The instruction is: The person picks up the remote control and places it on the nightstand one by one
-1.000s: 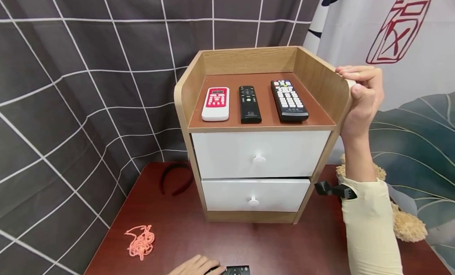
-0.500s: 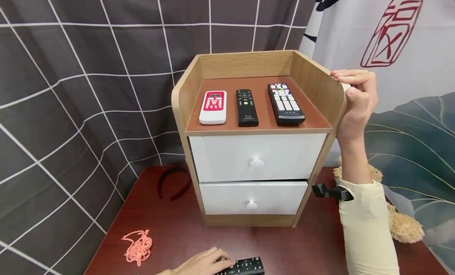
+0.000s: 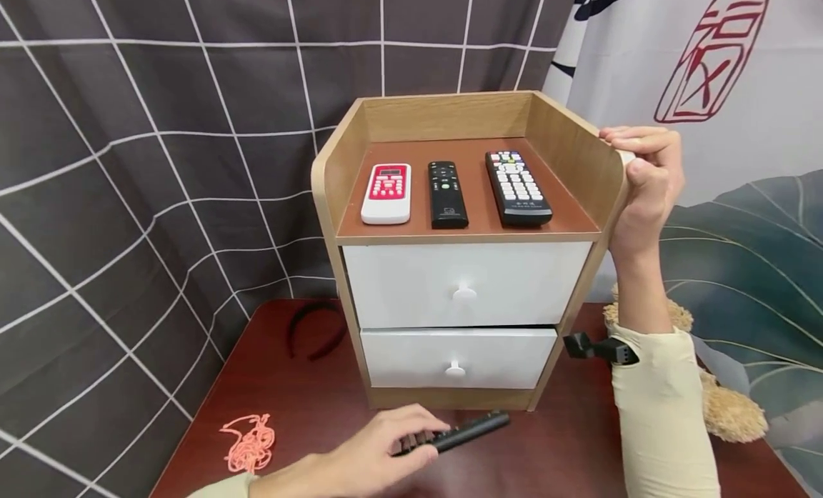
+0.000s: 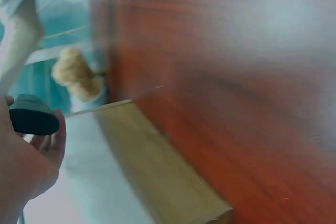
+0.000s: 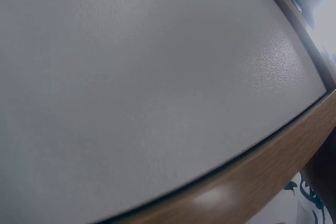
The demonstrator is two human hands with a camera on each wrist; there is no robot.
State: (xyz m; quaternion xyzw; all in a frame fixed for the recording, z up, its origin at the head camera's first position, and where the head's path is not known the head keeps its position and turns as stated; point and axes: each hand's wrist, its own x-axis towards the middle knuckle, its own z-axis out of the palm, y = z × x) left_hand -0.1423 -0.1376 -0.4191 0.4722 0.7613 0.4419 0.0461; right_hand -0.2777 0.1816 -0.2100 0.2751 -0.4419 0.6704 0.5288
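In the head view my left hand (image 3: 386,451) grips a black remote control (image 3: 472,432) above the table, in front of a small wooden cabinet. The left wrist view shows one end of that remote (image 4: 34,116) between thumb and fingers. My right hand (image 3: 649,176) holds the top front corner of the cabinet's right side panel (image 3: 581,162). On the cabinet's brown top lie a white-and-red remote (image 3: 386,194), a slim black remote (image 3: 447,196) and a larger black remote with white buttons (image 3: 518,188). The right wrist view is filled by a white drawer front (image 5: 157,87).
The cabinet has an upper drawer (image 3: 466,287) and a lower drawer (image 3: 459,359). Pink cord (image 3: 251,444) lies bunched on the red-brown table (image 3: 212,391). A dark headband (image 3: 315,330) lies at the cabinet's left. A fluffy tan toy (image 3: 733,412) sits behind my right arm.
My left hand has lifted the black remote off the table and brought it up and rightward toward the cabinet, now tilted. The right hand keeps its hold on the side panel.
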